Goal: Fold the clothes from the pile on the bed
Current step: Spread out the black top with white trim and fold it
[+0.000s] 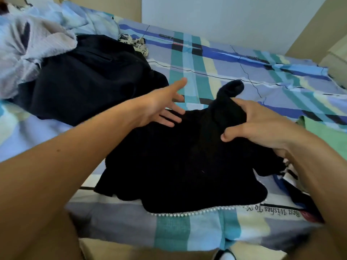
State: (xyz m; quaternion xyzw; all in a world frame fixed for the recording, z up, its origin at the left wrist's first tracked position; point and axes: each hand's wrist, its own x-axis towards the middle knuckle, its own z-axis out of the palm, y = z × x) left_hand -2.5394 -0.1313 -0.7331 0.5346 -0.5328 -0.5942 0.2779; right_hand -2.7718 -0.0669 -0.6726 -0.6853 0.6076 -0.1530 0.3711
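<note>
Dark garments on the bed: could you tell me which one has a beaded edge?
The black garment gripped by the right hand; beads line its near hem. The dark garment in the far-left pile shows none.

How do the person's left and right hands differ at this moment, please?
The left hand is open with fingers spread; the right hand grips a raised fold of the black garment. The left hand lies nearer the clothes pile than the right hand. Both reach over that garment.
</note>
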